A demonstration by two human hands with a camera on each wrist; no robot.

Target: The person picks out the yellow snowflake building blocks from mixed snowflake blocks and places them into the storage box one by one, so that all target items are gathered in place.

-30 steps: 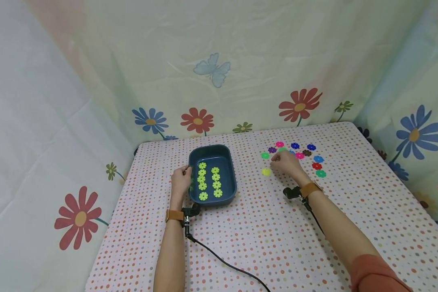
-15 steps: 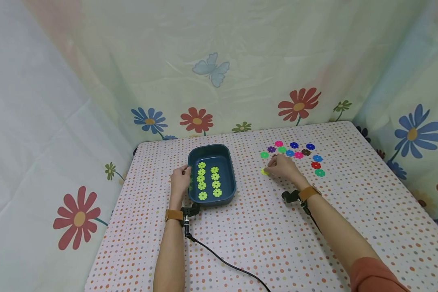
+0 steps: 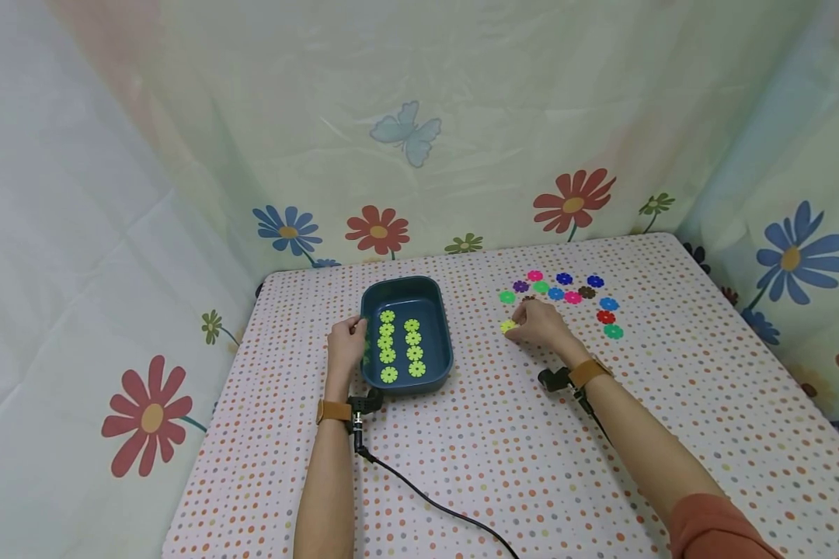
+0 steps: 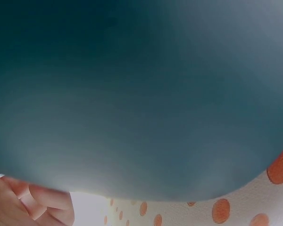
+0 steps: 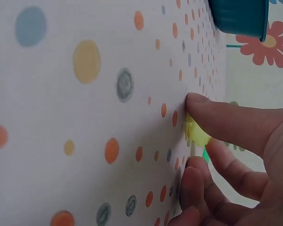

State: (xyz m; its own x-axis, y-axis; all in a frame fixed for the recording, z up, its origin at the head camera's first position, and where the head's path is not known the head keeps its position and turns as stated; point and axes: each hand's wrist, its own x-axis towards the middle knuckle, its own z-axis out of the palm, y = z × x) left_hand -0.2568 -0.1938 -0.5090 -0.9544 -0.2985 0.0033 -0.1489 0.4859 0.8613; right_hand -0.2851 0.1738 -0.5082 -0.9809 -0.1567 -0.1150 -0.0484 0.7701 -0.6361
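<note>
At the left side of a dark blue tray (image 3: 442, 310), my left hand (image 3: 344, 349) grips the rim with curled fingers. Several yellow flower-shaped discs lie in two columns inside the tray, one of them a front-left disc (image 3: 389, 375). My right hand (image 3: 541, 324) pinches another yellow flower-shaped disc (image 3: 508, 326) on the table, to the right of the tray. In the right wrist view, this yellow disc (image 5: 198, 133) shows between thumb and index finger, close against the cloth. The tray's wall (image 4: 141, 141) fills most of the left wrist view.
Behind and right of my right hand lie several discs in other colours, among them a red disc (image 3: 605, 317), a purple disc (image 3: 520, 286) and a teal disc (image 3: 613, 331). A black cable (image 3: 433, 503) runs from the left wrist camera across the dotted tablecloth (image 3: 461, 450).
My right hand has moved left and slightly down onto the lone yellow disc and now has it between thumb and index finger. The left hand and tray stay put.
</note>
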